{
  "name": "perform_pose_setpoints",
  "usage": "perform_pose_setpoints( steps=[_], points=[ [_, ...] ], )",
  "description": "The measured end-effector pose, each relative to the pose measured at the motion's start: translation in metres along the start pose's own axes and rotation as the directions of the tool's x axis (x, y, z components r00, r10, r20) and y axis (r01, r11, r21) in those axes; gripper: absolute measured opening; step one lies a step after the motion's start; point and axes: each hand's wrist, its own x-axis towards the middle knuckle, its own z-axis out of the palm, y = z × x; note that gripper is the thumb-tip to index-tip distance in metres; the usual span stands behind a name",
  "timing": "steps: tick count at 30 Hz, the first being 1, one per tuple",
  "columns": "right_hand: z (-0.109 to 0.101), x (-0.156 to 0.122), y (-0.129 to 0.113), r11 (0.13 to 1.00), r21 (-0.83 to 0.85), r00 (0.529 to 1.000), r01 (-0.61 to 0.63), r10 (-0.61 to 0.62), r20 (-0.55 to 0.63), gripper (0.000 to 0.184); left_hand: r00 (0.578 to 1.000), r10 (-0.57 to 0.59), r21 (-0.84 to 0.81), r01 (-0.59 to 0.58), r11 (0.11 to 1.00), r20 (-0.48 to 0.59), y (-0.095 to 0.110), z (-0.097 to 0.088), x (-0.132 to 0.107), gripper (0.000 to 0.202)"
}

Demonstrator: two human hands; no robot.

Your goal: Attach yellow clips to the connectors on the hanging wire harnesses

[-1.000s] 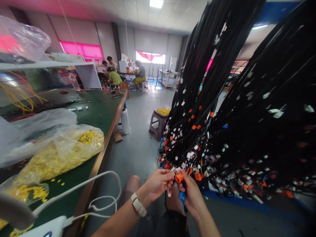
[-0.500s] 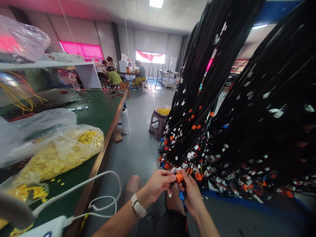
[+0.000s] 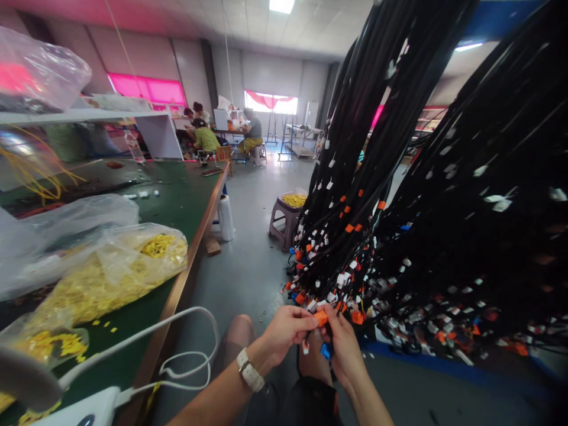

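Note:
Between my two hands is an orange connector, held above my knee. My left hand, with a pale watch on the wrist, pinches its left side. My right hand grips it from the right, thumb and fingers closed. A blue connector hangs just below, beside my right palm, and a small white connector dangles under my left fingers. Behind my fingertips hangs a thick bundle of black cables, its lower ends crowded with white, orange and blue connectors. Fine details of the held piece are hidden by my fingers.
On my left, a green-topped table carries a clear bag of small yellow parts and a white cable. A stool with more yellow parts stands ahead. A second cable bundle fills the right. People sit farther back.
The orange connector has tilted slightly and shifted a little to the left between my fingers. Both hands stay in nearly the same place.

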Motion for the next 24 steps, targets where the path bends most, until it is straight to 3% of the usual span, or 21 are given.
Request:
perform_pose_setpoints(
  steps=[7,13,20,24],
  points=[
    [0.0026,-0.0008,-0.0033,1.000,0.016,1.000,0.003,-0.003,0.013,0.035,1.000,0.005,-0.014,-0.005,1.000,0.014,-0.0002,-0.0008,0.0011,0.031],
    [0.0024,-0.0016,-0.0040,1.000,0.023,1.000,-0.017,0.016,0.001,0.036,0.997,-0.050,-0.121,0.055,0.991,0.050,-0.0032,-0.0034,0.0027,0.030],
    [0.0027,-0.0025,-0.0040,0.999,0.040,1.000,-0.024,0.024,0.002,0.035,0.998,0.019,-0.030,-0.021,0.999,-0.058,0.0006,0.0041,-0.0021,0.035],
    [0.0021,-0.0014,-0.0022,0.999,0.035,1.000,-0.022,0.022,-0.005,0.036,0.997,-0.017,-0.052,0.013,0.999,-0.081,0.0005,0.0037,-0.0011,0.036]
  ],
)
